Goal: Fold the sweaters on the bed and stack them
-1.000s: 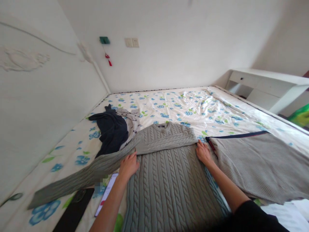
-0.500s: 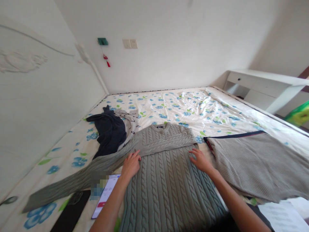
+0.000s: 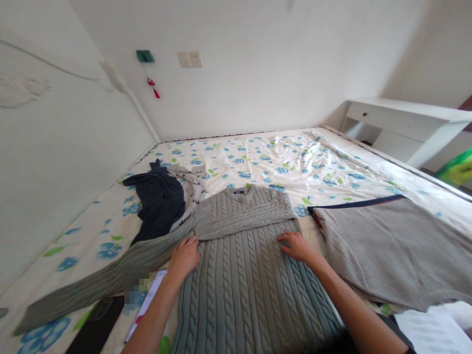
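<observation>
A grey-green cable-knit sweater (image 3: 243,285) lies spread flat, its collar pointing away from me. One sleeve (image 3: 243,219) is folded across the chest; the other sleeve (image 3: 92,278) stretches out to the left. My left hand (image 3: 185,258) rests at the sweater's left edge, fingertips by the end of the folded sleeve, fingers extended. On the right side of the body, just below the folded sleeve, my right hand (image 3: 298,246) lies with its fingers apart. Neither hand visibly grips the fabric.
Left of the sweater are a dark garment (image 3: 158,201), a white printed garment (image 3: 191,184), a black phone (image 3: 98,319) and a lit-screen device (image 3: 147,300). A grey ribbed garment (image 3: 383,250) and paper (image 3: 431,327) lie right. Flowered bedding (image 3: 254,157) extends to the wall; a white desk (image 3: 398,123) stands beyond.
The view has shifted slightly to the right. My left hand has slid a little left along the sweater's edge. The right hand's fingers have come further in over the sweater.
</observation>
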